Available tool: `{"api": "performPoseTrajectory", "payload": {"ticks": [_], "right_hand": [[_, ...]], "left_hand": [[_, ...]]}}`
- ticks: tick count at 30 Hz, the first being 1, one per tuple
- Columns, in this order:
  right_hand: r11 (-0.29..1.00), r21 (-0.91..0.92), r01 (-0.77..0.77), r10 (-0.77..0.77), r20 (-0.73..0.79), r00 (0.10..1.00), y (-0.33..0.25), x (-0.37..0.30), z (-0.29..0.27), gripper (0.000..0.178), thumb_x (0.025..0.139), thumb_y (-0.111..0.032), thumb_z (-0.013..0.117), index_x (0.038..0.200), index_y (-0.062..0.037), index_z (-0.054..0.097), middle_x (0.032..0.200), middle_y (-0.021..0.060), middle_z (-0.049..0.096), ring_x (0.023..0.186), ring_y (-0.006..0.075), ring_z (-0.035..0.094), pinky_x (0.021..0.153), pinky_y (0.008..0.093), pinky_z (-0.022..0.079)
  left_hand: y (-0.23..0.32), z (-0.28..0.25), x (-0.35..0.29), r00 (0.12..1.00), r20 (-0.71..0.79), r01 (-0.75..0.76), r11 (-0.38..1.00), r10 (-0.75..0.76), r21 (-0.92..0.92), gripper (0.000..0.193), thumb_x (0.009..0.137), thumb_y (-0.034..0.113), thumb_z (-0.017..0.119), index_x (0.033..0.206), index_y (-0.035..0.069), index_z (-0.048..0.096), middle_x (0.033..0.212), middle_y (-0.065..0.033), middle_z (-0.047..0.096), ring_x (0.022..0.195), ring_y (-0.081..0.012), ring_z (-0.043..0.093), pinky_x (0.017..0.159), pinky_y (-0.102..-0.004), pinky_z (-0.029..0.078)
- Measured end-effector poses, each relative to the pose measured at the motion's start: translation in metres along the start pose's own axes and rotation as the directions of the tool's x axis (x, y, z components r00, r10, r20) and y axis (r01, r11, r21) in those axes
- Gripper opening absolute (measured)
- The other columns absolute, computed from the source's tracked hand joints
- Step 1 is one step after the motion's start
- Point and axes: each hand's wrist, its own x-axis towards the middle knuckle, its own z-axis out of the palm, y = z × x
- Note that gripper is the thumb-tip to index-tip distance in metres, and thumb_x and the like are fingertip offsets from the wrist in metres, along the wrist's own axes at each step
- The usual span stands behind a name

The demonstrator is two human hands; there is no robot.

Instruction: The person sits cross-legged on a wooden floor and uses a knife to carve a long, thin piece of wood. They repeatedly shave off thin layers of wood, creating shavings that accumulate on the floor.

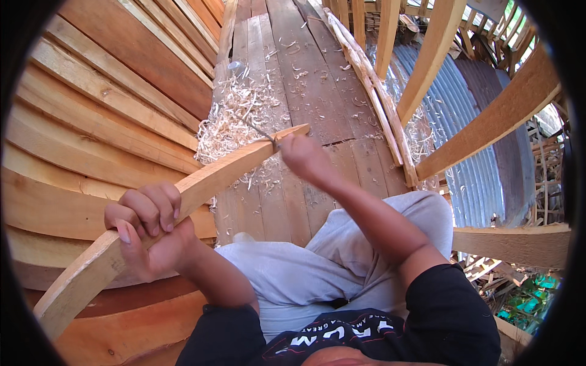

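I see the left hand (149,222) wrapped in a firm grip around the beam (226,171); the right hand (303,158), slightly blurred, curls around a thin dark tool (259,130) crossing its far end. I judge the tool could slip if the beam rolls. Pale and smooth-looking, the beam slants above floorboards (342,110) and shavings (232,107).

1. Looks like bare wood, matt, on the beam (229,169).
2. Looks like dull metal on the thin rod (260,132).
3. Thin, curled wood in the shavings (235,110).
4. Matt wood on floorboards (323,110).
5. Glossy corrugated metal on roofing sheet (479,165).
6. Creased matt cloth on trousers (274,268).
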Motion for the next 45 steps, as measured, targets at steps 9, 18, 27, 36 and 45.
{"api": "performPoseTrajectory", "payload": {"ticks": [9,18,27,36,45], "right_hand": [[0.992,-0.11,-0.066,0.075,0.083,0.994,-0.042,-0.017,-0.008,0.051,0.094,-0.032,0.031,0.075,0.002,0.064,0.081,0.0265,0.064,0.083,0.0448,0.063,0.079,0.0524,0.049],[0.969,-0.114,-0.22,0.229,0.069,0.971,-0.026,-0.012,-0.014,0.051,0.092,-0.032,0.034,0.078,0.0048,0.067,0.084,0.0288,0.065,0.082,0.0453,0.064,0.077,0.0516,0.051],[0.951,-0.31,0.003,-0.042,-0.119,0.992,0.018,0.014,0.015,0.046,0.091,-0.03,0.04,0.062,-0.0028,0.064,0.061,0.0183,0.062,0.057,0.0377,0.063,0.058,0.0488,0.052],[0.968,-0.215,-0.133,0.111,-0.11,0.988,0.019,0.026,-0.023,0.058,0.097,-0.044,0.043,0.068,0.0008,0.064,0.06,0.0195,0.06,0.058,0.0311,0.063,0.059,0.0419,0.05],[0.98,0.175,-0.09,0.072,0.109,0.991,0.019,0.02,-0.017,0.044,0.102,-0.033,0.042,0.084,0.0006,0.063,0.067,0.0133,0.059,0.064,0.0238,0.059,0.064,0.0389,0.045]], "left_hand": [[0.002,-0.005,-0.006,0.998,0.055,0.04,0.998,-0.042,0.041,0.031,0.092,0.023,0.047,0.068,0.015,0.028,0.056,0.0011,0.028,0.047,-0.009,0.027,0.05,-0.0257,0.027],[0.002,0.003,-0.008,0.999,0.021,0.025,0.999,-0.025,0.029,0.027,0.091,0.019,0.047,0.07,0.012,0.031,0.056,-0.0002,0.032,0.046,-0.0092,0.03,0.048,-0.0268,0.028],[0.008,-0.008,0.0,0.991,-0.126,0.057,0.994,-0.045,0.098,0.028,0.09,0.021,0.047,0.069,0.012,0.03,0.054,-0.0005,0.029,0.045,-0.0089,0.029,0.048,-0.0273,0.029],[0.008,-0.005,0.002,0.998,-0.029,0.062,0.996,-0.06,0.067,0.028,0.091,0.02,0.047,0.07,0.011,0.031,0.054,0.0001,0.03,0.046,-0.0094,0.03,0.049,-0.028,0.029],[0.003,-0.012,0.005,0.999,-0.008,0.041,0.999,-0.041,0.015,0.028,0.092,0.019,0.047,0.071,0.011,0.031,0.056,0.0002,0.032,0.047,-0.009,0.031,0.048,-0.027,0.027]]}}
